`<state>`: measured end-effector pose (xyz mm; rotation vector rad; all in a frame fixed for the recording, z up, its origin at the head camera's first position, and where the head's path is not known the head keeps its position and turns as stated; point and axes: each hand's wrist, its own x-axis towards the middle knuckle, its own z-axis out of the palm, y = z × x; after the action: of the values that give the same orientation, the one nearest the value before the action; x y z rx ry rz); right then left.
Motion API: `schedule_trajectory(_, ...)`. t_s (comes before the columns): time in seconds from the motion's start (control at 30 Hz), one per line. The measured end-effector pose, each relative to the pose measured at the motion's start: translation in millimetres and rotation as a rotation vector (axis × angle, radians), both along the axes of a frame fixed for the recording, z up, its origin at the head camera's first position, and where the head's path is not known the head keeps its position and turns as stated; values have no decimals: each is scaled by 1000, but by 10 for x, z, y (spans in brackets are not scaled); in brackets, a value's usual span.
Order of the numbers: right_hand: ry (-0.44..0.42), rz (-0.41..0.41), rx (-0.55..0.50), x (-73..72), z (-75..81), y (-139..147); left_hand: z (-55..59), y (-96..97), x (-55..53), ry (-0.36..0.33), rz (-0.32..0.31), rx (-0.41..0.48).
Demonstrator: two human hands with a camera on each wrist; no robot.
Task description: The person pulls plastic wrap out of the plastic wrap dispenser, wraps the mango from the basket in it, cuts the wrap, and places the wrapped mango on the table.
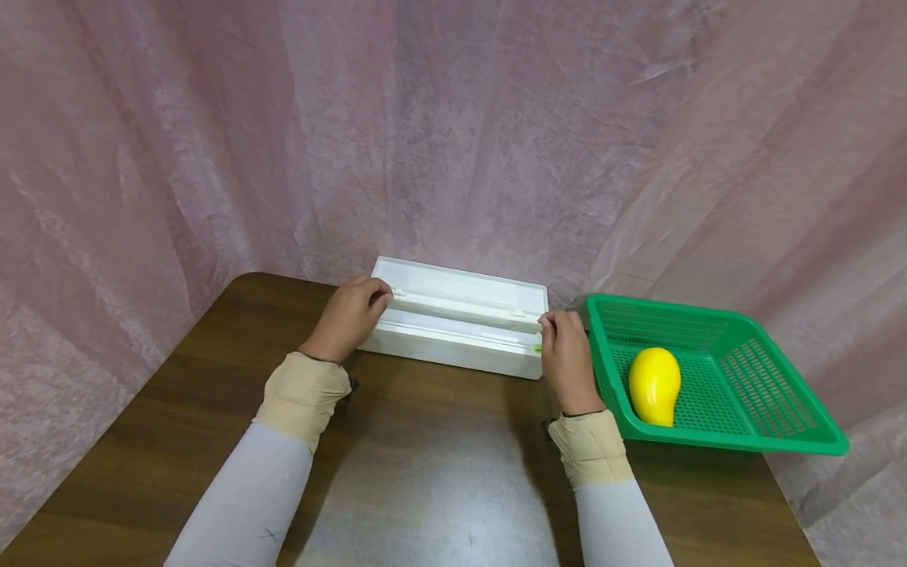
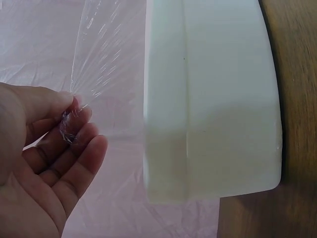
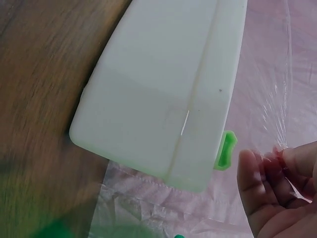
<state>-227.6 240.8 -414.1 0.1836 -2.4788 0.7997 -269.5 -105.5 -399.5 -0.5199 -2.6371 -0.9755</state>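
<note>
While the left hand (image 1: 347,319) and right hand (image 1: 568,358) pinch clear film (image 2: 106,54), I see it stretched between their fingers, lengthwise along the white box (image 1: 453,351) just below, 1 hand near each end.

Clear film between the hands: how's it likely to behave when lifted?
Likely floppy: the clear film creases in a fan toward the left hand. Probably light, since it looks thin and see-through. Might bunch up: it's crumpled at the fingers.

X-like mark (image 1: 269,535) on left sleeve (image 1: 249,479)
</note>
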Motion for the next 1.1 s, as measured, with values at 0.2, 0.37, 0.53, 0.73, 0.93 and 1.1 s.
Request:
schedule_trajectory(0.2,31,15,-5,5,13,12,9,-5,-3,4,2,16)
schedule_trajectory(0.37,46,19,-10,10,24,22,25,-7,7,-2,4,22)
schedule_trajectory(0.53,77,30,-21,0,33,27,37,-9,19,0,7,37)
schedule_trajectory(0.73,108,45,-17,-5,39,35,33,-18,24,21,11,65)
schedule_trajectory(0.93,145,53,-13,-2,59,42,40,-19,22,33,10,70)
schedule_trajectory(1.1,166,57,-9,8,66,41,45,-18,25,43,16,77)
